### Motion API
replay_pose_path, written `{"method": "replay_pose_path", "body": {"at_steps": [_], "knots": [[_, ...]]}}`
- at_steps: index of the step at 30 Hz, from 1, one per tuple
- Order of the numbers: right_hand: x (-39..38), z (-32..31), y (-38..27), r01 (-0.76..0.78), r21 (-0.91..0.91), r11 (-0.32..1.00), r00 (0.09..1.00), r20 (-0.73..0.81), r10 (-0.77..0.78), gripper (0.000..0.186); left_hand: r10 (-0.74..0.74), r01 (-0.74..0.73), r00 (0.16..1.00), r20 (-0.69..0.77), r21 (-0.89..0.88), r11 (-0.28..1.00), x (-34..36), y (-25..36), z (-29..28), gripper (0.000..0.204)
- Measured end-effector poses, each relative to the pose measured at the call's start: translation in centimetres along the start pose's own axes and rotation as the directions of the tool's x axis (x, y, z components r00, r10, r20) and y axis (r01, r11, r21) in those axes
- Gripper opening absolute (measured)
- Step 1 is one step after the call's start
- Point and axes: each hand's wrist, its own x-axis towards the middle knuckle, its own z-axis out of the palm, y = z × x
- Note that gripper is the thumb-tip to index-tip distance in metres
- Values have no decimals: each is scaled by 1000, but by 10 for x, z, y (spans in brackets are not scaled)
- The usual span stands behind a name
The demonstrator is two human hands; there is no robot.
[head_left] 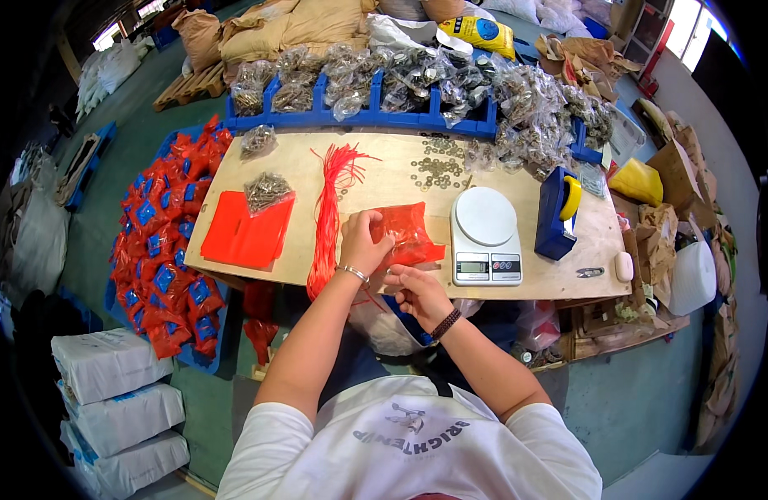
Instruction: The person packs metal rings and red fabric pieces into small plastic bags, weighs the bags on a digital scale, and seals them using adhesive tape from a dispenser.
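My left hand (365,237) grips the left end of a red plastic bag (403,229) at the middle of the wooden table (300,154). Just below the bag, my right hand (415,290) has curled fingers; what they hold is too small to make out. A long bunch of red ties (328,212) lies left of my hands. Further left, a bag of metal parts (265,192) rests on flat red bags (230,237). A white scale (484,218) stands right of my hands, with a blue-and-yellow tape dispenser (552,217) beyond it. Small washers (440,171) lie behind.
Blue bins (367,121) heaped with bagged parts line the back. A blue tray (209,358) piled with red packs (159,233) stands left, above white bales (121,408) at lower left. A small cutter (590,272) lies near the table's right edge. Cardboard (680,179) crowds the right.
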Motion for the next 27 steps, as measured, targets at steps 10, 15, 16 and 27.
{"method": "replay_pose_path", "body": {"at_steps": [10,15,16,27], "knots": [[-7,-23,1,178,-362,915,982,6,-189,27,1,28,998,70,-414,910,-38,-31,-8,50],[-2,-9,-34,421,-840,342,793,158,-589,22,-95,214,973,210,-669,712,-44,-36,-7,48],[5,-8,-39,520,-848,99,646,316,-695,22,-99,211,974,202,-671,711,-45,-36,-7,46],[38,17,-51,299,-855,-425,670,505,-544,34,-138,289,956,259,-748,597,-45,-37,-9,35]]}}
